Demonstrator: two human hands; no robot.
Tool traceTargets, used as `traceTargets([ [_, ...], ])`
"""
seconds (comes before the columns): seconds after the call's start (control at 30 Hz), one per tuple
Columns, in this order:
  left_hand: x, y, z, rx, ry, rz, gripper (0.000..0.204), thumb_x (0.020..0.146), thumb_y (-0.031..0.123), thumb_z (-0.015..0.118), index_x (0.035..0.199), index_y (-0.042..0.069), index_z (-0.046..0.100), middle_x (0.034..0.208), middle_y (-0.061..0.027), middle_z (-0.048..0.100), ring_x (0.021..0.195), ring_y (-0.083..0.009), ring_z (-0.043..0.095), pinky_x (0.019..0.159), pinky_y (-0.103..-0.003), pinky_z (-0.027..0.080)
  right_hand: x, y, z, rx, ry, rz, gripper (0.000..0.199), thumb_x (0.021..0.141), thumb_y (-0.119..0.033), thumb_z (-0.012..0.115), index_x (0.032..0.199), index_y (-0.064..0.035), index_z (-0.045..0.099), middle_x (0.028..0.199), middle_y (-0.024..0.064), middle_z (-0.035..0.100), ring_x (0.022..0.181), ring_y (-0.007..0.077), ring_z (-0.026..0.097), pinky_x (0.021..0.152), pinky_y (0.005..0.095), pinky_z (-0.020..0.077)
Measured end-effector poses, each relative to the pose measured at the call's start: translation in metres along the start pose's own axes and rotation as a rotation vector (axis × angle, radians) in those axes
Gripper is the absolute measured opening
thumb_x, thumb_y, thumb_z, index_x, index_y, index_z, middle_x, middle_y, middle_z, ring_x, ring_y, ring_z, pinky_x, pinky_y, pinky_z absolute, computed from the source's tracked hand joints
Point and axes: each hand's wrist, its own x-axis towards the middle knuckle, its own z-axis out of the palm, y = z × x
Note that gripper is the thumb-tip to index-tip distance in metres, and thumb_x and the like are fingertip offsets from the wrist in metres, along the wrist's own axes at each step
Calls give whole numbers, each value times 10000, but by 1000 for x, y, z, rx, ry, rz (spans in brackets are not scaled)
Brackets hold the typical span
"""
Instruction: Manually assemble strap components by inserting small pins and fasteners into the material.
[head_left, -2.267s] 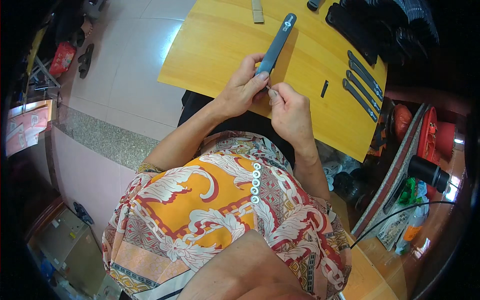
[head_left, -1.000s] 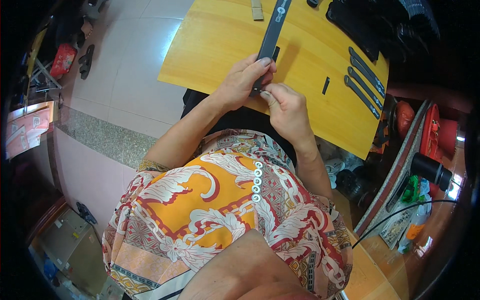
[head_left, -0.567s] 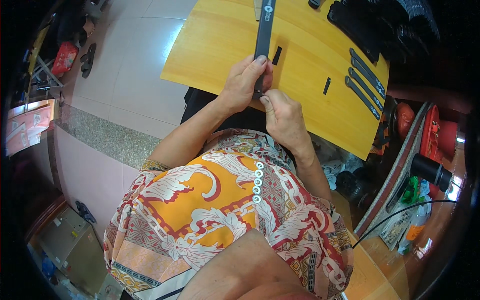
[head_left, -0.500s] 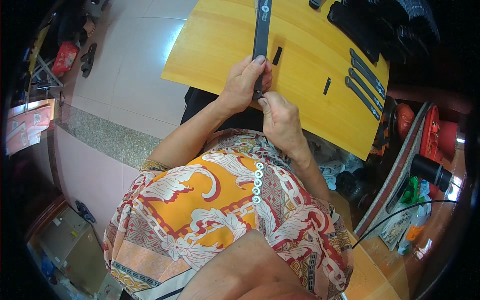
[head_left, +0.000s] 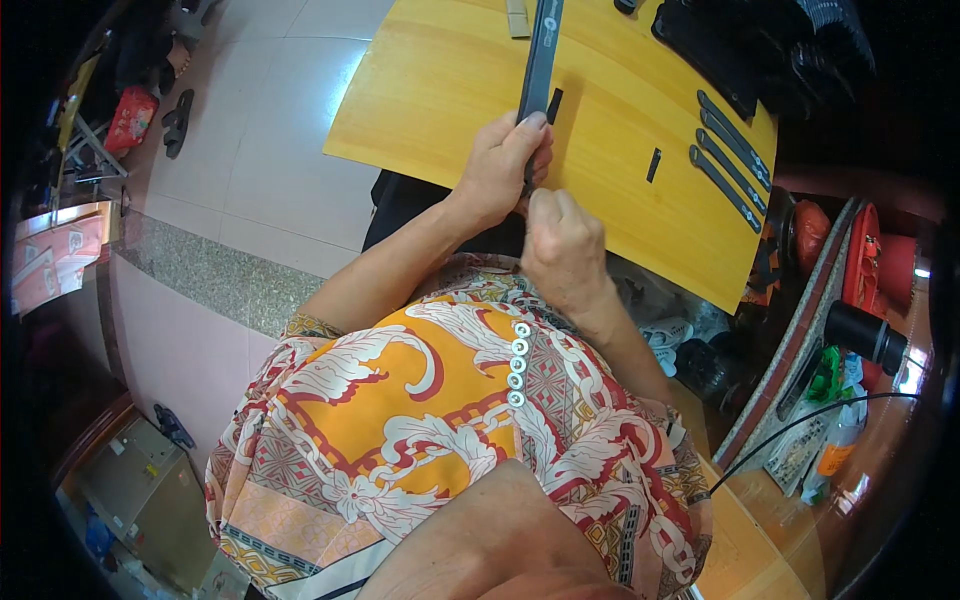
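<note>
A long flat black strap (head_left: 541,65) with pale printing stands out over the yellow table, its far end running past the upper edge of view. My left hand (head_left: 498,168) is wrapped round its lower part, thumb on top. Right below, my right hand (head_left: 566,242) is closed at the strap's near end, knuckles up; its fingertips and what lies between them are mostly hidden. Two small black strips lie on the table, one strip (head_left: 556,105) just beside the strap and another strip (head_left: 654,165) farther right.
Several similar black straps (head_left: 722,192) lie side by side at the right of the yellow table (head_left: 420,110). Behind them is a heap of dark items (head_left: 710,55). A small tan piece (head_left: 517,20) lies at the far edge. A black cylinder (head_left: 865,338) stands on the right-hand shelf.
The strap's far end has swung right, uncovering the tan piece. My right hand has rolled over, hiding the strap's near end, which showed before between its fingers.
</note>
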Motion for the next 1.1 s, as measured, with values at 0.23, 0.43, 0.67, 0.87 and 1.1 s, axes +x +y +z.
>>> traceTargets([
  [0.23,4,5,-2,-60,-48,-124,233,896,256,462,741,82,443,587,12,401,487,-79,363,438,-224,315,3,3,2,-77,-3,-76,63,704,-32,513,730,-32,455,657,141,472,562,300,527,484,382,434],
  [0.43,2,5,-1,-155,43,-76,234,889,254,477,742,74,448,585,3,406,486,-87,367,446,-226,322,2,-5,13,66,69,3,67,740,-29,531,737,-20,465,650,147,477,559,309,518,504,375,436],
  [0.67,8,7,-5,-120,44,-141,241,881,278,494,785,57,486,609,-24,431,492,-103,378,442,-227,322,6,6,9,104,62,-84,103,760,-33,571,739,-14,472,652,150,494,586,318,533,519,393,433],
  [0.87,14,17,-16,-229,-142,-356,221,874,243,506,742,66,495,590,-11,456,504,-98,407,472,-231,362,12,-7,15,570,103,86,83,765,5,558,769,8,475,675,194,502,618,394,518,532,438,419],
  [1.1,7,10,-3,-98,-7,-172,238,868,269,503,759,57,497,586,-20,428,479,-97,370,435,-222,303,3,-15,19,321,187,74,80,757,33,538,784,9,467,665,198,494,615,396,514,532,451,408],
])
